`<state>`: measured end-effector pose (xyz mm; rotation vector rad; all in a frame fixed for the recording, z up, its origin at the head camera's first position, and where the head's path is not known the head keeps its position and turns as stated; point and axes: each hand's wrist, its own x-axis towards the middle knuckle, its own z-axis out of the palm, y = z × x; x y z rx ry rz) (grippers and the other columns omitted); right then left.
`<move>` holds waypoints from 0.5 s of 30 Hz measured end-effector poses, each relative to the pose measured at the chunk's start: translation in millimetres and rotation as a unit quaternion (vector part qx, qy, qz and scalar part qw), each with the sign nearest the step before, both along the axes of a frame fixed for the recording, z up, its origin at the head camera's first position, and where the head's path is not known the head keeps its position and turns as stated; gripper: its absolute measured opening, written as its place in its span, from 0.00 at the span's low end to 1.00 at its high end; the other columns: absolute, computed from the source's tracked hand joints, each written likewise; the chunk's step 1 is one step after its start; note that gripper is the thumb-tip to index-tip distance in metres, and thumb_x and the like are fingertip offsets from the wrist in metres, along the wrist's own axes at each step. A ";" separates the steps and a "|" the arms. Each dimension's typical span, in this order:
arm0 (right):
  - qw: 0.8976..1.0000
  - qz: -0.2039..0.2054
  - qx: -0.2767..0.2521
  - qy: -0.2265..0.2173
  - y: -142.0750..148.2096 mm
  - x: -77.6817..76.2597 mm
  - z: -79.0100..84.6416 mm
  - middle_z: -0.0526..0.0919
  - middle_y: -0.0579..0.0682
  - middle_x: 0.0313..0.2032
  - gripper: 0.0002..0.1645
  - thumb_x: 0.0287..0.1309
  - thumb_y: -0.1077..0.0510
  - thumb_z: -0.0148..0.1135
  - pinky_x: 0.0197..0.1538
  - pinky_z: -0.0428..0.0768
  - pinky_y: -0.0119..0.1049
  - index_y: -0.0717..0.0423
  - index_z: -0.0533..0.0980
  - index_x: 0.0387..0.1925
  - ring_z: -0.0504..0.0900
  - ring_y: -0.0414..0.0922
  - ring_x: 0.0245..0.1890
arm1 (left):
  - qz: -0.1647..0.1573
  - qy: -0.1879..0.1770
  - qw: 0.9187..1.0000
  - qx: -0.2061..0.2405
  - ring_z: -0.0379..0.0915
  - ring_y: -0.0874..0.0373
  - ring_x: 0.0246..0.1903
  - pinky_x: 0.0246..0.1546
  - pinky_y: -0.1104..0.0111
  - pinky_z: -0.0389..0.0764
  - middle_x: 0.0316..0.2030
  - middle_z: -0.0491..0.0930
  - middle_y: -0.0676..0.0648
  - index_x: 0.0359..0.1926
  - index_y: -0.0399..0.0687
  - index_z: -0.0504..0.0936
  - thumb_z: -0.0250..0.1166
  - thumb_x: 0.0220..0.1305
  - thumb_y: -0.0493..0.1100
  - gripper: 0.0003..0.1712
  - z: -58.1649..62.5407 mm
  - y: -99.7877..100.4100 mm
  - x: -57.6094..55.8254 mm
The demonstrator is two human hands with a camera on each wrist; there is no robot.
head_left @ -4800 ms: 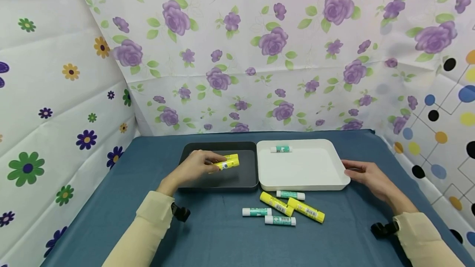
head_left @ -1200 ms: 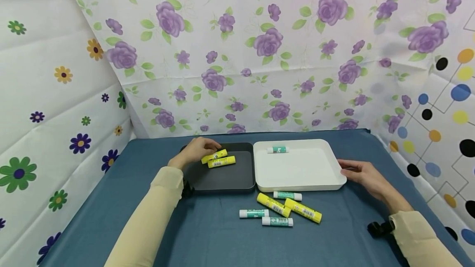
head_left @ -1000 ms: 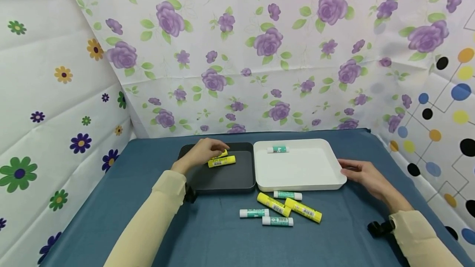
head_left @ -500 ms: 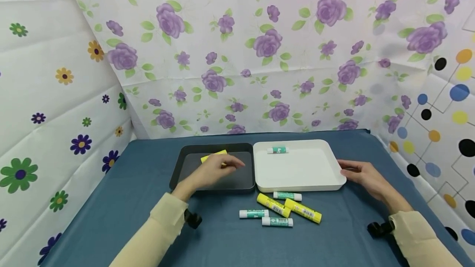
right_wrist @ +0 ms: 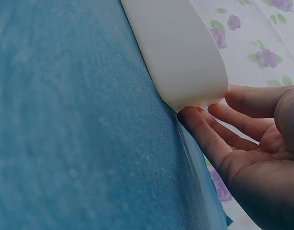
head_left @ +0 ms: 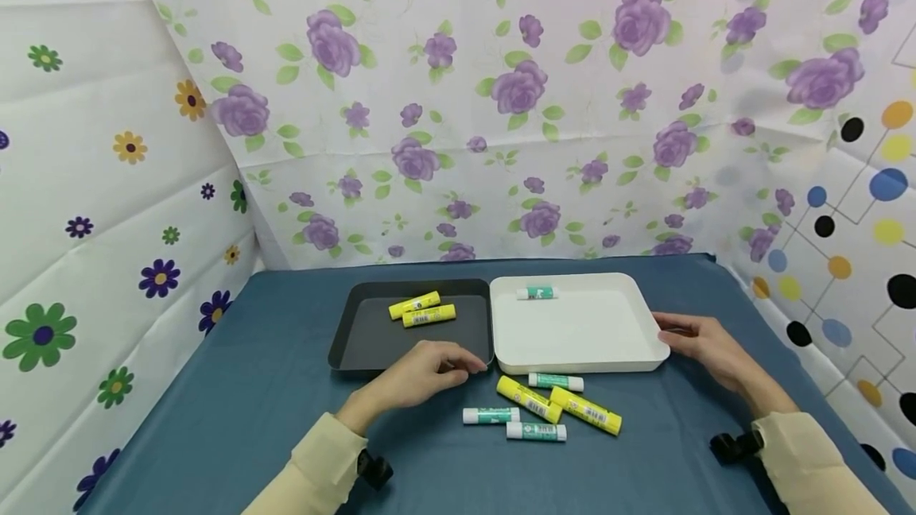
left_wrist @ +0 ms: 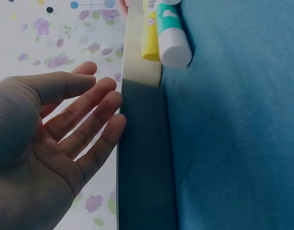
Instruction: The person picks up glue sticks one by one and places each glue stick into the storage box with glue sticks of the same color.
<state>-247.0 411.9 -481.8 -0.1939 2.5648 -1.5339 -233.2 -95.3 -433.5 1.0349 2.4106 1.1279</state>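
- Two yellow tubes (head_left: 428, 316) that look like glue sticks lie in the dark tray (head_left: 343, 336), towards its far side, seeming to touch each other. That part looks done.
- One green-and-white tube (head_left: 537, 292) lies in the white tray (head_left: 581, 332), near its far left corner, so that tray looks barely begun.
- On the cloth, on the near side of the trays, lie five more: a left yellow tube (head_left: 529, 399) and a right yellow tube (head_left: 587, 411) meeting at their ends, a far green tube (head_left: 556, 381) close to the white tray, a left green tube (head_left: 490, 416) and a near green tube (head_left: 537, 431). Three in trays against five outside — by my judgement, less than half done, with two yellow and three green left.
- The trays stand side by side, dark on the left, white on the right.
- The left hand (head_left: 429, 372) is at the near right corner of the dark tray, fingers loosely bent and parted, holding nothing; whether it touches the rim I cannot tell.
- The right hand (head_left: 704, 340) holds the white tray's right edge near the corner, thumb and fingertips drawn close on the wall — no tube in it.
- Beneath everything is a blue cloth (head_left: 236, 388); beyond it hangs a flowered backdrop (head_left: 458, 94).
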 end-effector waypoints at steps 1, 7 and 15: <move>1.000 0.000 0.000 0.000 0.0 0.1 0.0 0.67 0.70 0.72 0.40 0.76 0.45 0.61 0.52 0.80 0.28 0.65 0.64 0.77 0.75 0.26 0.53 | -0.003 -0.002 1.000 -0.001 0.80 0.62 0.51 0.51 0.67 0.81 0.54 0.86 0.48 0.60 0.52 0.86 0.60 0.77 0.36 0.16 -0.4 1.0 1.4; 1.000 0.003 -0.005 0.002 0.2 -0.5 -0.8 0.67 0.70 0.72 0.40 0.76 0.46 0.60 0.52 0.80 0.28 0.65 0.64 0.76 0.75 0.24 0.52 | -0.016 -0.011 1.000 -0.003 0.80 0.63 0.47 0.46 0.69 0.81 0.53 0.85 0.47 0.60 0.49 0.86 0.60 0.77 0.35 0.16 -3.9 6.4 10.8; 1.000 -0.001 -0.006 -0.003 0.3 -0.3 -0.9 0.66 0.71 0.72 0.41 0.76 0.46 0.60 0.52 0.80 0.27 0.67 0.63 0.76 0.76 0.25 0.52 | -0.032 -0.032 0.999 -0.029 0.80 0.65 0.50 0.49 0.70 0.81 0.54 0.85 0.48 0.62 0.48 0.85 0.62 0.77 0.36 0.17 -11.7 11.3 12.8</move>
